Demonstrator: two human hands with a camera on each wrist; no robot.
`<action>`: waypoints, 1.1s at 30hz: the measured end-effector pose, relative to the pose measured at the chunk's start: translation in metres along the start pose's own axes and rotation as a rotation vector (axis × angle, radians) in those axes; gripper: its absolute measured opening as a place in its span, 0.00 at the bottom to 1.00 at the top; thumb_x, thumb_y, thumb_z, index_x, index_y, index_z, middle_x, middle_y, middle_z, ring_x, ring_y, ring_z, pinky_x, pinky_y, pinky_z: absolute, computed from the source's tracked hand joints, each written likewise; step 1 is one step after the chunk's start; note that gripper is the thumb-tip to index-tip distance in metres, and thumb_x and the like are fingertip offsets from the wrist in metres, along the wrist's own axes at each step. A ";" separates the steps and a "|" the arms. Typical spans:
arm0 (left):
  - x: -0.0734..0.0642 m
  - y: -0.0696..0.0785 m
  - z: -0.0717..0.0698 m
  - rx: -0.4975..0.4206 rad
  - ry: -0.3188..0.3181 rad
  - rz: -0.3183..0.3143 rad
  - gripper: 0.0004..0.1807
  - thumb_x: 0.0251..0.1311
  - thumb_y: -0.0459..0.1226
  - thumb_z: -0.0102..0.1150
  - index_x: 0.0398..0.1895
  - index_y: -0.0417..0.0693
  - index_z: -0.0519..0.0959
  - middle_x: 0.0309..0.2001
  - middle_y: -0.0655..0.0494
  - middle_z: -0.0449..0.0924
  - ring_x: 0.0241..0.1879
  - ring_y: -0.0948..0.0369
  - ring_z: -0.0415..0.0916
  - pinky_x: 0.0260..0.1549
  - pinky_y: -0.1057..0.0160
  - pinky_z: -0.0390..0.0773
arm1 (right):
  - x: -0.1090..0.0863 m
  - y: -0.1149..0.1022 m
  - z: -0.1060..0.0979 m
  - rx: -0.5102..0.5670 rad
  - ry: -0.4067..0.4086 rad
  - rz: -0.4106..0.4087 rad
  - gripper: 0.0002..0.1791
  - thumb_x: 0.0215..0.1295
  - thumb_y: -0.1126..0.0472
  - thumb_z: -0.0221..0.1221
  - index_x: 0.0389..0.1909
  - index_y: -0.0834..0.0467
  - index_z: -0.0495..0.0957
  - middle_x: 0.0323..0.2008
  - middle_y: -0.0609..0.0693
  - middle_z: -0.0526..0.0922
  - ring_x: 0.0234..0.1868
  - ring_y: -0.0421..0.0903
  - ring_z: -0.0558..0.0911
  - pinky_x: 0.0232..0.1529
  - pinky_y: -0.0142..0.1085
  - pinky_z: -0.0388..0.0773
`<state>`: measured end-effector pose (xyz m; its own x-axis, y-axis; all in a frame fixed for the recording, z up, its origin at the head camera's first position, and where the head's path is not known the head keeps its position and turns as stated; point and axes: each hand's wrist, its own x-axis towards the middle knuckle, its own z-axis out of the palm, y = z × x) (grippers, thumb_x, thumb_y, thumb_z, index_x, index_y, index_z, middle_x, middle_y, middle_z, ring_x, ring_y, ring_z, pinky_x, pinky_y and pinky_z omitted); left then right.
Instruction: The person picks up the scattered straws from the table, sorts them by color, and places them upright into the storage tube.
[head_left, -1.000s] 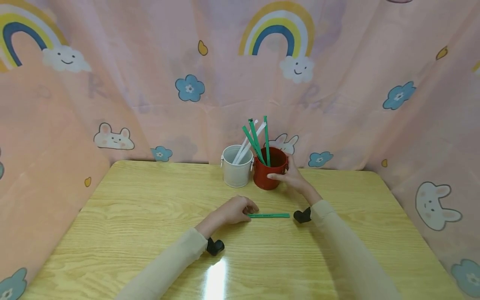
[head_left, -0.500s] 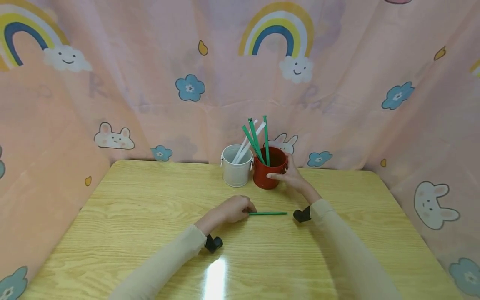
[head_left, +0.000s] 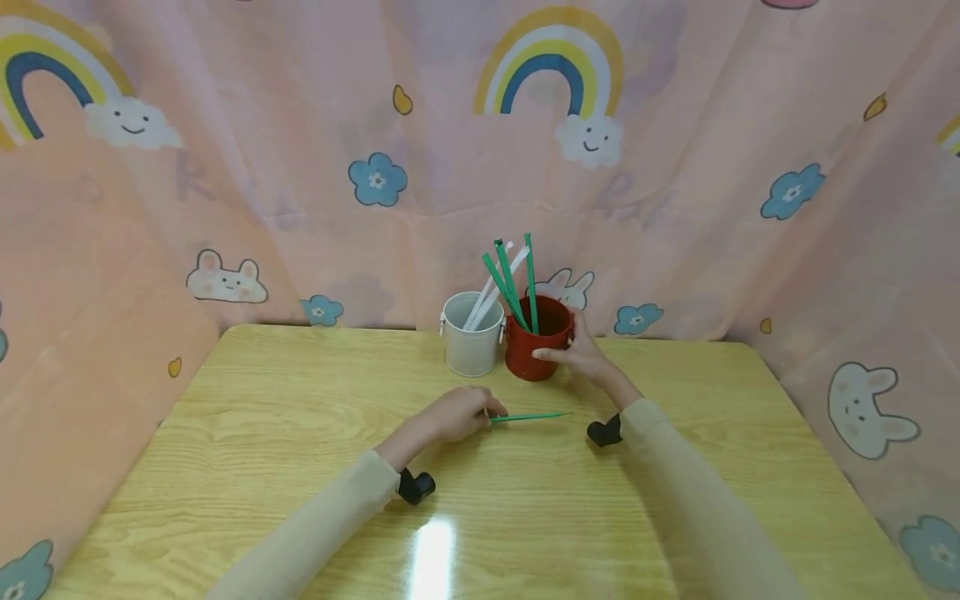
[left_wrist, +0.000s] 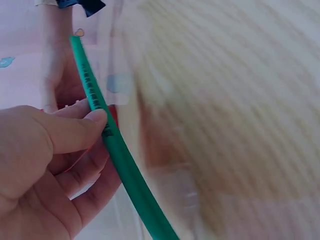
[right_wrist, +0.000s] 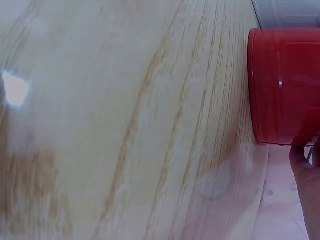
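Observation:
My left hand [head_left: 459,412] pinches one end of a green straw [head_left: 532,417] that looks wrapped and carries dark print, held roughly level above the table. In the left wrist view, thumb and fingertips grip this straw [left_wrist: 132,175]. My right hand [head_left: 587,360] holds a red bucket [head_left: 529,360] by its right side, thumb across the front and other fingers partly hidden behind. Three green straws [head_left: 533,287] stand leaning in that bucket. The right wrist view shows the red bucket [right_wrist: 285,90] sideways, with part of my right hand [right_wrist: 307,185] at its side.
Close against the red bucket's left stands a white bucket [head_left: 470,357] with two white straws [head_left: 487,302] in it. Both are near the back edge of the wooden table [head_left: 300,417]. A pink patterned curtain [head_left: 450,167] hangs behind. Each wrist bears a black device [head_left: 416,487].
My left hand has taken hold of the green straw, lifted it off the table and drifted slightly left and away from me. The right hand stays on the red bucket.

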<state>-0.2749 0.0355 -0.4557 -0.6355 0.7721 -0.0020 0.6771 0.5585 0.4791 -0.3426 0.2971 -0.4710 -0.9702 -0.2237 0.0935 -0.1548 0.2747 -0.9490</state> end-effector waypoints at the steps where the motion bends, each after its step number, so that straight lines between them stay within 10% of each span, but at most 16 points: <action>1: 0.000 0.000 -0.001 -0.002 0.007 -0.005 0.15 0.61 0.27 0.56 0.48 0.44 0.84 0.44 0.51 0.83 0.46 0.57 0.79 0.48 0.61 0.78 | 0.000 0.001 0.000 -0.002 -0.001 -0.004 0.47 0.59 0.65 0.65 0.70 0.55 0.42 0.72 0.58 0.51 0.72 0.58 0.52 0.69 0.60 0.57; 17: 0.007 0.014 -0.031 -0.317 0.193 -0.017 0.13 0.66 0.27 0.51 0.52 0.36 0.75 0.45 0.43 0.80 0.44 0.55 0.77 0.44 0.64 0.77 | -0.008 -0.022 0.002 0.028 -0.028 -0.053 0.48 0.57 0.70 0.64 0.69 0.63 0.41 0.70 0.65 0.53 0.69 0.62 0.54 0.68 0.61 0.56; 33: 0.027 0.033 -0.048 -0.543 0.744 -0.063 0.16 0.62 0.30 0.52 0.53 0.35 0.72 0.42 0.42 0.79 0.40 0.52 0.79 0.37 0.63 0.83 | -0.013 -0.030 0.004 0.027 -0.034 0.006 0.47 0.60 0.70 0.62 0.70 0.61 0.40 0.72 0.64 0.50 0.72 0.62 0.51 0.70 0.61 0.53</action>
<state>-0.2871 0.0606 -0.3981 -0.8671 0.2462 0.4330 0.4861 0.2291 0.8433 -0.3249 0.2882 -0.4443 -0.9641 -0.2538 0.0780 -0.1435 0.2509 -0.9573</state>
